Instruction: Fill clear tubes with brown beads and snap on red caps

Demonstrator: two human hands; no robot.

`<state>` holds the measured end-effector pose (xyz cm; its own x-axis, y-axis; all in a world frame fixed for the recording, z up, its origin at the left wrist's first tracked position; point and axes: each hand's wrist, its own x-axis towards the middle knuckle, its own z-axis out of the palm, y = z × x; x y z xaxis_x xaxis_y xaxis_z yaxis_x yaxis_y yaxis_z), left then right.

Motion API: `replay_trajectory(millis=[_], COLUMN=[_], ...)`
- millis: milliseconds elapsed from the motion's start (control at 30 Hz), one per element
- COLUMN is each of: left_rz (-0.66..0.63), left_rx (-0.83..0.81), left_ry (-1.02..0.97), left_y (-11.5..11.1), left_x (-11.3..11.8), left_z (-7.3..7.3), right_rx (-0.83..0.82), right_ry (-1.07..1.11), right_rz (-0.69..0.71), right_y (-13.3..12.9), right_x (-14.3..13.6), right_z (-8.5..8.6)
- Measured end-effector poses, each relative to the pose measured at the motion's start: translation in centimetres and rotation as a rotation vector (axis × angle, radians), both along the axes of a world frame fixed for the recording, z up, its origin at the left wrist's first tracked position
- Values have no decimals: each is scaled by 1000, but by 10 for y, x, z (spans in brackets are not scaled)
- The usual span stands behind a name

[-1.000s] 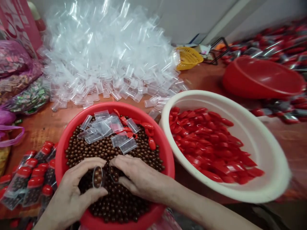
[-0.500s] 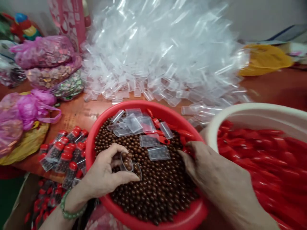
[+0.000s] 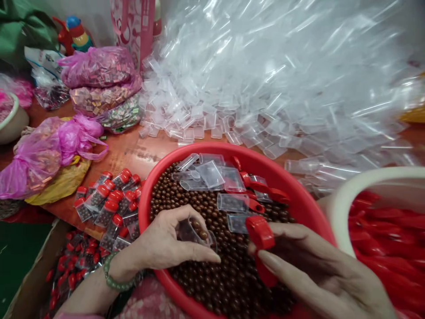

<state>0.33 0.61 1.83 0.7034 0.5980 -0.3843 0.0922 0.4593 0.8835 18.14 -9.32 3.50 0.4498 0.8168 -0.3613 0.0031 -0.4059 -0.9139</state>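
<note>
Over a red basin [image 3: 288, 188] of brown chocolate balls [image 3: 229, 270], my left hand [image 3: 169, 237] grips a clear plastic tube [image 3: 191, 234] with brown balls inside. A second clear rim shows beside it, partly hidden by the fingers. My right hand [image 3: 308, 261] pinches red plastic caps [image 3: 260, 232] between thumb and fingers, to the right of the tube and apart from it; how many cannot be made out. Empty clear tubes [image 3: 210, 174] lie on the balls toward the basin's back, with a few red caps [image 3: 277, 195] among them.
A large heap of clear tubes [image 3: 259, 79] covers the table behind the basin. At right stands a white tub [image 3: 345, 208] of red pieces. Filled, red-capped tubes [image 3: 109, 206] lie at left, above a box of more [image 3: 71, 274]. Pink bags [image 3: 96, 71] sit at the back left.
My right hand has lifted away from the basin's right side and now shows red caps between its fingers. My left hand still holds the tube. The view has swung left.
</note>
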Motion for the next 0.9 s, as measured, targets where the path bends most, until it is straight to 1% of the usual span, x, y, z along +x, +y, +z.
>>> replay_trajectory(millis=[33,100,233,333,367,400,467,533,633,733,800,900], left_rz=[21,70,165,167,170,179,207,206,178,189,192,178], left_rx=[-9,-3,44,38,25,12,-10,-12,11,33,12,-55], left_ry=[-25,-67,-84,-49,-35,-25,-23,-20,20,51,51,18], left_y=[0,0,0,-1,-1,-1,0,0,-1,-4,-5,-7], left_x=[0,1,1,1,1,1,1,1,2,4,5,7], left_z=[0,-1,0,0,-1,-1,-2,-3,-4,-4,-4,-2], right_rx=[18,71,183,311,331,328,296,294,350,355,388,484], right_ry=[17,-24,-161,-279,-303,-308,-296,-274,-230,-210,-260,-323], right_rz=[71,249,483,679,713,711,628,478,238,64,3,33], right_y=[3,8,18,26,27,27,25,21,18,19,22,25], right_x=[-1,1,6,9,10,12,13,12,2,-15,-25,-33], right_z=[0,-1,0,3,3,3,1,-4,-11,-14,-16,-19])
